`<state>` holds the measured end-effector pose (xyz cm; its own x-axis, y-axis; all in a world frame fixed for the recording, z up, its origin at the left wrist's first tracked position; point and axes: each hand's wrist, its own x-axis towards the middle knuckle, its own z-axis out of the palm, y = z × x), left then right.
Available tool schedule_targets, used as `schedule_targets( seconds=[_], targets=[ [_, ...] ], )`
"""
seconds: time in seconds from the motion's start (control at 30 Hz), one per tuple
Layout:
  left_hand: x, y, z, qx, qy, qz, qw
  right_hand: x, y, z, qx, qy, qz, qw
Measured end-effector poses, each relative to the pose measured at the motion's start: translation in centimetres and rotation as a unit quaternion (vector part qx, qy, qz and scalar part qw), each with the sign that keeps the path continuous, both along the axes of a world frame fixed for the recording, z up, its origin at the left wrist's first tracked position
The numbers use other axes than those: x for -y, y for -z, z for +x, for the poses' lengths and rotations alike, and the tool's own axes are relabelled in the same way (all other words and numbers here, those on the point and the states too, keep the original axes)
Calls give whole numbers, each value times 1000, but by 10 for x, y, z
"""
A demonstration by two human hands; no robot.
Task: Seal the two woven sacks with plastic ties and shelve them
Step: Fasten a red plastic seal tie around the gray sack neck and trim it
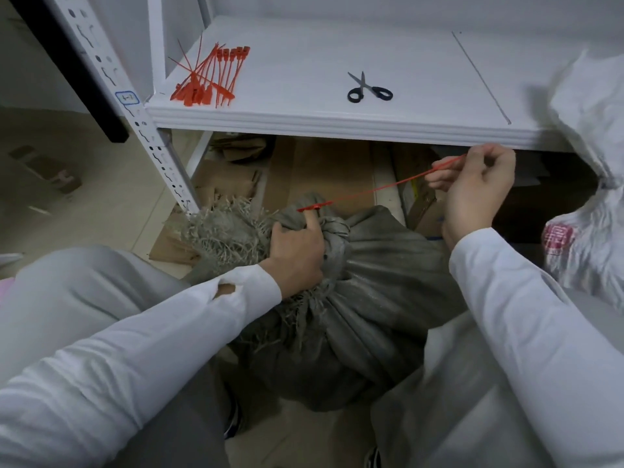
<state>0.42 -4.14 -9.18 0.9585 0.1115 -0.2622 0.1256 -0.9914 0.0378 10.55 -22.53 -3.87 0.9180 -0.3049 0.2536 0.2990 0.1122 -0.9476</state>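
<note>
Down on the floor between the person's knees stands a grey woven sack, its gathered neck twisted to the left and its frayed mouth fanning out toward the shelf post. Round that neck runs a red plastic tie, drawn taut; its long axis rises from the locking head at the neck up and to the right, ending under the front edge of the white shelf. The left hand grips the bunched neck, fingers wrapped around the cloth and the forefinger pressed up against the tie's head. The right hand pinches the free tail of the tie between thumb and forefinger, the other fingers curled in.

On the shelf, well apart, lie a loose heap of spare red ties near the left corner and black-handled scissors, blades pointing away toward the back. A white woven sack leans at the right edge, overlapping the shelf's end. Flattened cardboard fills the space below the shelf, behind the grey sack.
</note>
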Motion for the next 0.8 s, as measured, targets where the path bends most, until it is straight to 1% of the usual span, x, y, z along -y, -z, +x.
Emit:
schedule_targets(
  seconds=[0.23,0.37,0.5,0.63,0.8],
  targets=[
    [-3,2,3,-20,-4,-15,1000,18,3,6,-4,89,-54,995],
    [-9,5,6,-26,12,-17,999,24,12,11,-54,84,-76,992],
    [-9,7,8,-32,20,-16,999,15,20,9,-87,21,-68,994],
    [-7,7,7,-29,22,-10,999,-4,21,1,-132,-112,-28,985],
    [-9,10,8,-23,20,-27,999,-28,32,-22,-171,-228,-93,954]
  ],
)
